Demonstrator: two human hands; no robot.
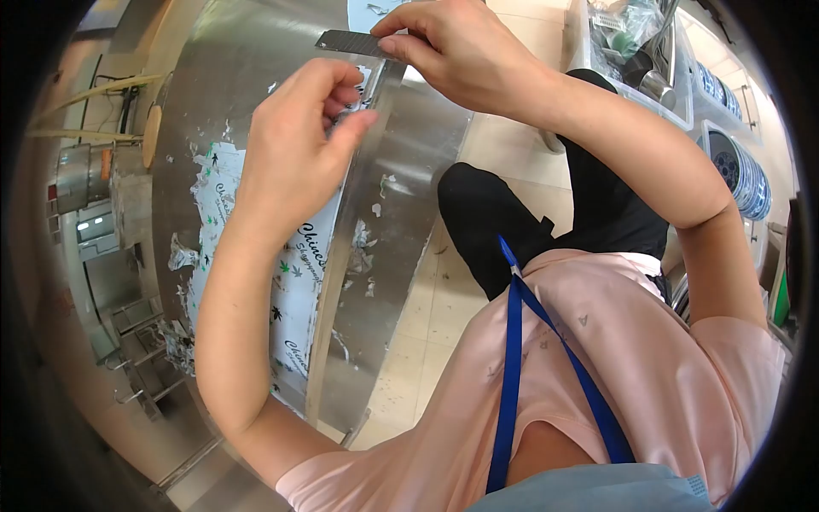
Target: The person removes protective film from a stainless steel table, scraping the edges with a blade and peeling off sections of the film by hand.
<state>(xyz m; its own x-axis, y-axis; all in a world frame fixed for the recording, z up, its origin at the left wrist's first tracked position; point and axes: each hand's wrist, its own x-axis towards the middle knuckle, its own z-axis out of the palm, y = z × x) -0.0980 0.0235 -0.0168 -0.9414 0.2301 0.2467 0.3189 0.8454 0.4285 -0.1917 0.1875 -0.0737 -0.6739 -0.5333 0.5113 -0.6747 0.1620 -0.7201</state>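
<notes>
My right hand point(461, 53) pinches a flat dark-grey metal blade point(350, 43) with scored lines between thumb and fingers, above the far part of the steel tabletop point(256, 51). Just below it in the view, my left hand point(299, 145) hovers over the tabletop's raised edge. Its fingers are half curled, with the thumb apart and nothing seen between them. Under my left forearm, a torn pale-blue printed film point(294, 316) with dark lettering and leaf shapes clings to the steel. Ragged film scraps point(363, 247) stick to the side of the edge.
A clear plastic bin point(682, 111) with metal utensils stands at the upper right, beside stacked blue-and-white bowls point(751, 183). My knees in black trousers point(486, 222) are close to the table over a tiled floor point(401, 375). Metal pots point(81, 175) and racks lie beyond the left side.
</notes>
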